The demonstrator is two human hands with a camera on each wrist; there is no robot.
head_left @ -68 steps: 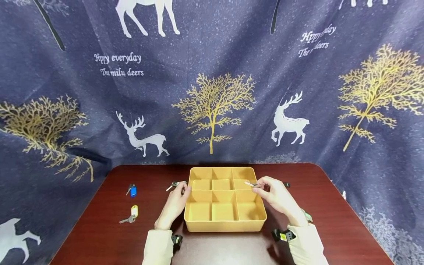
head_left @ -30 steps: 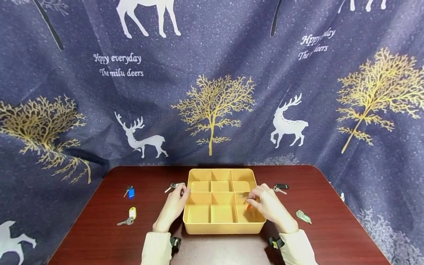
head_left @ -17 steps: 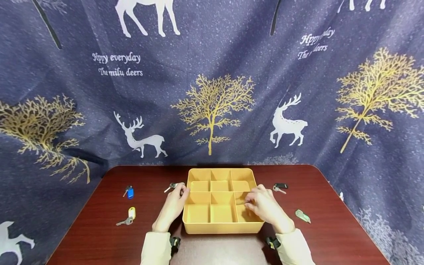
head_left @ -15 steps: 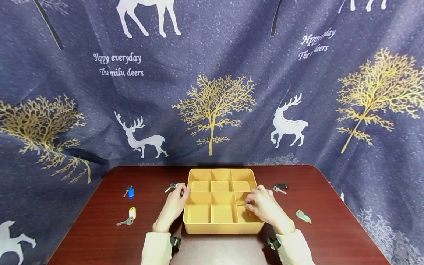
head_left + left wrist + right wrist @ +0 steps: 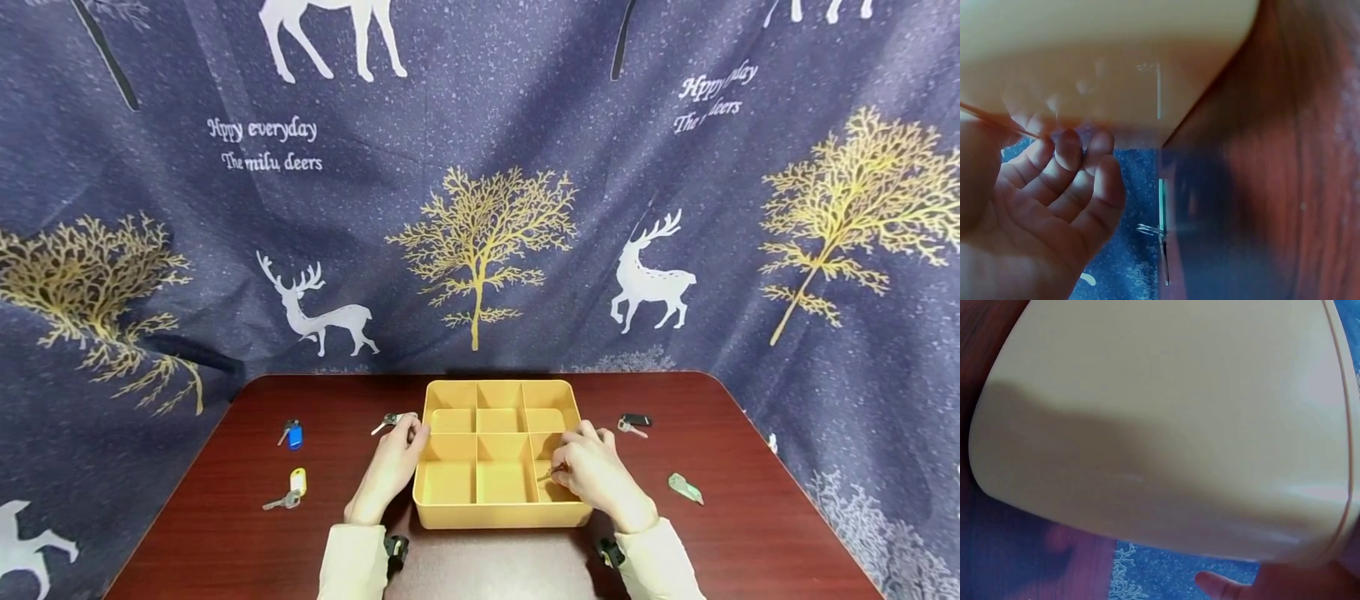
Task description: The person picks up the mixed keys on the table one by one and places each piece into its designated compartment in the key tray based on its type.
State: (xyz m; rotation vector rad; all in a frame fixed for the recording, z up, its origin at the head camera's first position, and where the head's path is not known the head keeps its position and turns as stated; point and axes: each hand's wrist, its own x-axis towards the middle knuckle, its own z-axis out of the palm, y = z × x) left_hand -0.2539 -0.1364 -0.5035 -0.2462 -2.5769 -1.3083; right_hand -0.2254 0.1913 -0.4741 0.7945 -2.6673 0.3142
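A yellow six-compartment box (image 5: 506,517) stands in the middle of the table. My left hand (image 5: 392,467) grips its left wall; in the left wrist view the thumb of that hand (image 5: 1041,187) hooks over the rim while its fingers lie against the outside. My right hand (image 5: 596,471) is down in the front right compartment and pinches a key (image 5: 553,473), whose blade points left from the fingertips. The rest of the key is hidden by the hand. In the right wrist view the box's outer wall (image 5: 1166,425) covers most of the right hand (image 5: 1297,581).
On the left lie a key with a blue tag (image 5: 295,437), one with a yellow tag (image 5: 298,480) and one with a pale tag (image 5: 390,421) beside the left hand. On the right lie a key with a black tag (image 5: 637,420) and one with a green tag (image 5: 686,488).
My right hand has carried the key from over the back right compartment down into the front right one, lowering further in the last half second. The left hand keeps its grip on the box.
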